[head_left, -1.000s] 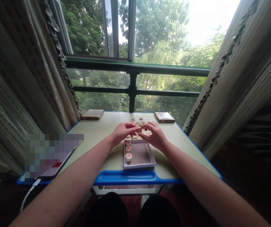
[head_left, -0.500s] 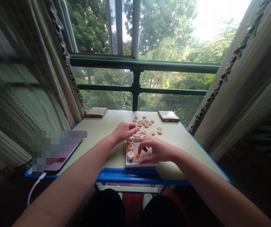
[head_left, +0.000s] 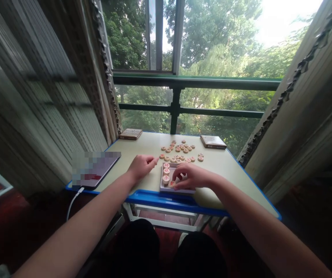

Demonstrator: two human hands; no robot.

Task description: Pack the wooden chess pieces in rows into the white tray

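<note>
Presumably for control, a red-marked xiangqi piece (head_left: 171,184) is edge-pinched inside the box tray (head_left: 180,191) by the right hand (head_left: 188,174); the left hand (head_left: 141,166), half-curled, is seemingly unladen.

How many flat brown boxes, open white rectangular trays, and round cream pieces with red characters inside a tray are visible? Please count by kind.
Flat brown boxes: 2
Open white rectangular tray: 1
Round cream pieces with red characters, visible inside tray: 4
Total: 7
</note>
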